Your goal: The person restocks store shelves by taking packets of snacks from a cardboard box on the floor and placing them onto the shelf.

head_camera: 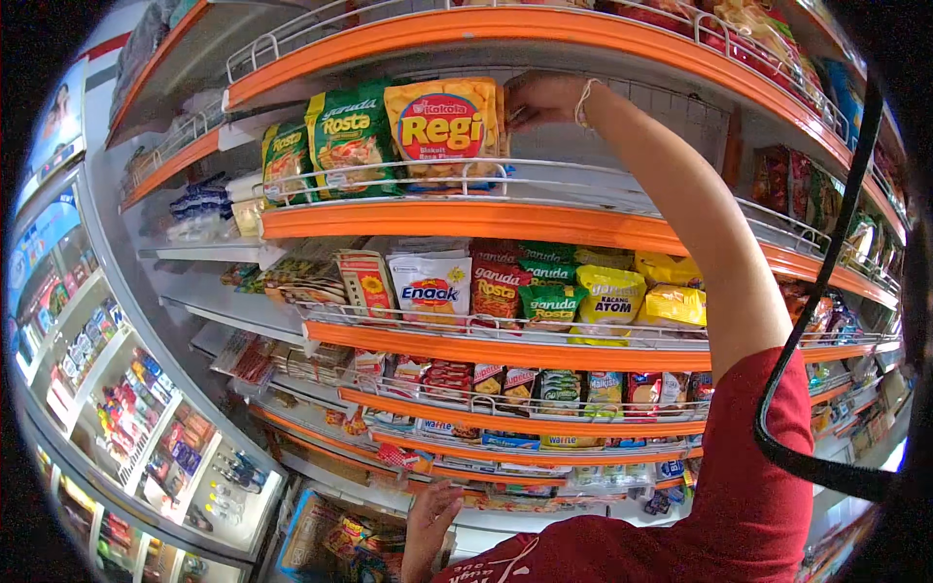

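My right hand [541, 102] reaches up onto a shelf with an orange edge [466, 220], at the right side of a yellow Regi biscuit bag [442, 124]; its fingers are partly hidden and whether they grip the bag cannot be told. Left of that bag stand a large green Rosta snack pack [351, 142] and a smaller green pack [286, 160]. My left hand [434, 514] is low, its fingers slightly bent, close to an open cardboard box [306, 535] that holds several snack packs [350, 535].
White wire rails [583, 171] run along the shelf fronts. Lower shelves carry a white Enaak pack [431, 291], yellow peanut packs [611, 291] and wafer packs [568, 441]. A glass-fronted drinks cooler [138, 408] stands at left. A black strap [824, 291] hangs at right.
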A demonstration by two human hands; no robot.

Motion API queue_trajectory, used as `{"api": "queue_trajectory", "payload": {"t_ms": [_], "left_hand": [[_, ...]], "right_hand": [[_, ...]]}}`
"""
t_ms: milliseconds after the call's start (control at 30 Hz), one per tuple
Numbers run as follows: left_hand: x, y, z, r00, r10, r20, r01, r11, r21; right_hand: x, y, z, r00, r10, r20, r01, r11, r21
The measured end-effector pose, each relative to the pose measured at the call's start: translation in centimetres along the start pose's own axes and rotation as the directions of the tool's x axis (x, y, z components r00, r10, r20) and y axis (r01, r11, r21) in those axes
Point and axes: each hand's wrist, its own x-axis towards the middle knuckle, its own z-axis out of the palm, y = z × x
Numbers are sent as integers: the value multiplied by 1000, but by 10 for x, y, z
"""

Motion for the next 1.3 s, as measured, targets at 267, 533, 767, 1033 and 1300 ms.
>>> {"api": "queue_trajectory", "payload": {"t_ms": [267, 533, 767, 1033, 1300], "left_hand": [[-1, 3, -8, 1000, 28, -6, -29, 999, -43], [-5, -1, -29, 998, 43, 44, -44, 998, 37], [-37, -46, -88, 998, 65, -3, -65, 998, 27], [-46, -143, -170, 996, -43, 82, 38, 997, 62], [-55, -251, -278, 949, -240, -205, 198, 959, -204]], "right_hand": [[-28, -43, 28, 972, 178, -155, -165, 982, 92], [-61, -57, 42, 923, -62, -379, -257, 634, -729], [-128, -86, 143, 860, -391, -328, -78, 534, -842], [-236, -131, 340, 897, -425, -120, 266, 737, -622], [-232, 13, 590, 937, 322, 136, -316, 946, -67]]}}
